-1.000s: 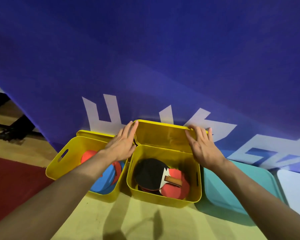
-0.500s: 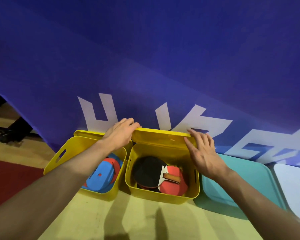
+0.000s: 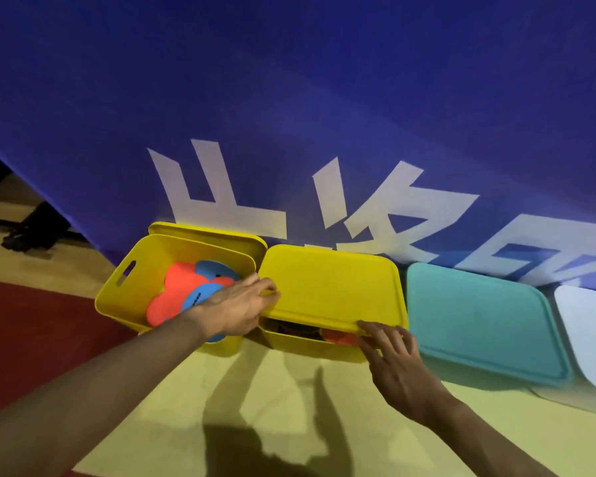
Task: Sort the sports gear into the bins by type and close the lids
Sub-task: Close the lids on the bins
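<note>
Yellow floor (image 3: 172, 401) with red patch, blue lettered banner (image 3: 289, 98) behind bins.

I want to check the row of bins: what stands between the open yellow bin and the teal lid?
In the head view, one yellow bin stands there, its yellow lid almost down, a gap at the front.

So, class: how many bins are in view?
4, in a row: open yellow bin far left, yellow bin being lidded, teal bin, white bin cut off at right. More may lie beyond.
</note>
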`<state>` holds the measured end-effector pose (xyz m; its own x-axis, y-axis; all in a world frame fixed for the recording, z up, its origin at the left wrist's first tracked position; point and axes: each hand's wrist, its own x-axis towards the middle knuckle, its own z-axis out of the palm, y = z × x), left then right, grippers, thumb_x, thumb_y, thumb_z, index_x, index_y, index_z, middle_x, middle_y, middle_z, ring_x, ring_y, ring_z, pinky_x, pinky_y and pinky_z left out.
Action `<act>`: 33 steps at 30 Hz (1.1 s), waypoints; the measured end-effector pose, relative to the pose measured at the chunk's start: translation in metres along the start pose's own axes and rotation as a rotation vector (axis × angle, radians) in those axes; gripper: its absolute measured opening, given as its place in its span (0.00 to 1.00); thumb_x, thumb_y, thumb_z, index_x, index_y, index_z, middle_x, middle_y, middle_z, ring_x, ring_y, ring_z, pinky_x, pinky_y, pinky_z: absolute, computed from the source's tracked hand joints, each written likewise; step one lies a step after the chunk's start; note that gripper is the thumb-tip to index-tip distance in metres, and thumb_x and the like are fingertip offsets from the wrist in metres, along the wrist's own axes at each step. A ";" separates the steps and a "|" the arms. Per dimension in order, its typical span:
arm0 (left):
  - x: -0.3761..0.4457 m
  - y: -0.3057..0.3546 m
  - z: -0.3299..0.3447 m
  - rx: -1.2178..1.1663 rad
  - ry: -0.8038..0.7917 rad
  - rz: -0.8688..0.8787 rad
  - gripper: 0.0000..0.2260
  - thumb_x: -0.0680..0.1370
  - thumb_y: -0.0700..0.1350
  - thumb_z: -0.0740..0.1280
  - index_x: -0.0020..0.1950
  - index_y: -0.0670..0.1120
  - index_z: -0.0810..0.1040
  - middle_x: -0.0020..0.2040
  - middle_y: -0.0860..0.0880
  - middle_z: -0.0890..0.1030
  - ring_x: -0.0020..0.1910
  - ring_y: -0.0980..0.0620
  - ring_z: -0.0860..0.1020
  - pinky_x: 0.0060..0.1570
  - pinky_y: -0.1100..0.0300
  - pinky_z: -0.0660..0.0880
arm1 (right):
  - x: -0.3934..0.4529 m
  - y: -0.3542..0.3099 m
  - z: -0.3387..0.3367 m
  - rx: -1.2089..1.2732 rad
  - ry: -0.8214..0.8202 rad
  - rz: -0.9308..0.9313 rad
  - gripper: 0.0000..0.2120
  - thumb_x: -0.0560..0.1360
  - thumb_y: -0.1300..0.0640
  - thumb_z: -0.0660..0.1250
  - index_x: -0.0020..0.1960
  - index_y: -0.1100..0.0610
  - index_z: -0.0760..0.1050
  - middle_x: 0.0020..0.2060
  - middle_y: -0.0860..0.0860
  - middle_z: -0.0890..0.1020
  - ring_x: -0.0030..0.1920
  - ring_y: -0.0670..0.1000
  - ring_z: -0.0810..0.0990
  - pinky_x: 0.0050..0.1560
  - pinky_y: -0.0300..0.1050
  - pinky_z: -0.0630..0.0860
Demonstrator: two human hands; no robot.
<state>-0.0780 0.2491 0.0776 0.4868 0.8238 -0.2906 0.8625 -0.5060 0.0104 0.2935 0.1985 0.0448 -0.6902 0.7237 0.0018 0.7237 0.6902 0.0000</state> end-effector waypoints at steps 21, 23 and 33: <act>0.015 0.022 0.037 -0.012 -0.146 -0.129 0.42 0.80 0.54 0.69 0.83 0.55 0.43 0.83 0.46 0.37 0.81 0.39 0.43 0.78 0.38 0.56 | 0.044 0.029 0.030 0.006 -0.344 0.195 0.51 0.75 0.37 0.69 0.83 0.53 0.41 0.81 0.61 0.40 0.79 0.70 0.41 0.68 0.82 0.54; 0.019 0.023 0.045 -0.044 -0.185 -0.153 0.42 0.81 0.53 0.68 0.83 0.58 0.40 0.82 0.47 0.33 0.81 0.39 0.39 0.77 0.36 0.55 | 0.045 0.030 0.033 0.020 -0.364 0.207 0.47 0.78 0.37 0.64 0.83 0.50 0.38 0.81 0.59 0.37 0.78 0.71 0.38 0.67 0.83 0.51; 0.025 0.026 0.055 -0.061 -0.198 -0.139 0.44 0.79 0.32 0.65 0.82 0.60 0.41 0.83 0.47 0.37 0.81 0.38 0.38 0.71 0.36 0.68 | 0.031 0.039 0.046 0.012 -0.246 0.151 0.34 0.83 0.39 0.44 0.83 0.53 0.41 0.82 0.61 0.48 0.79 0.72 0.49 0.70 0.72 0.66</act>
<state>-0.0511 0.2431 0.0183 0.3314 0.8152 -0.4750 0.9290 -0.3697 0.0136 0.3005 0.2477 -0.0010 -0.5550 0.7958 -0.2422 0.8193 0.5734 0.0064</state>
